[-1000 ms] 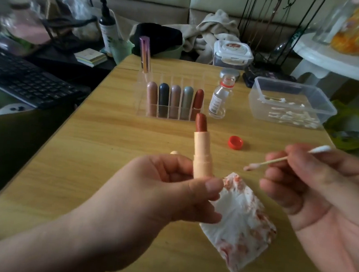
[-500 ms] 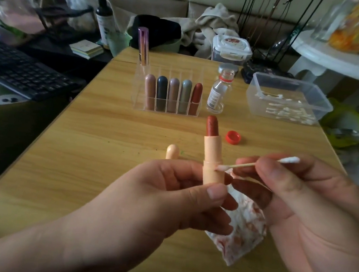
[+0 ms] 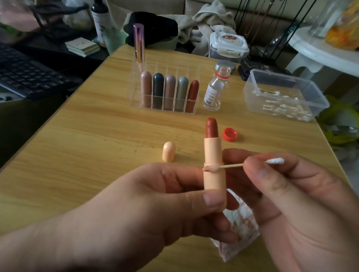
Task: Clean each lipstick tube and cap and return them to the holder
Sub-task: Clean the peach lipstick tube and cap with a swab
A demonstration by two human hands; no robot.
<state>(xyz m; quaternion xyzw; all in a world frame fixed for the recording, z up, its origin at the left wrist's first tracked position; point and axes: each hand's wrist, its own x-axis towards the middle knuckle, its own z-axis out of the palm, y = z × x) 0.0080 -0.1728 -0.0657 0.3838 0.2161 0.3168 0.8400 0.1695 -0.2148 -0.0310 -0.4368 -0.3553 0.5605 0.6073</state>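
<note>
Your left hand has its fingers clamped on the base of the lipstick tube, upright over the counter's near middle. Your right hand pinches the cotton swab, whose tip has just swung in onto the tube's collar seam. Wiping looks underway, and the cap waits on the counter, short of the holder.

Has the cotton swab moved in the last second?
Yes. The cotton swab went left: its tip, once right of the red cap, now touches the lipstick tube left of it.
</note>
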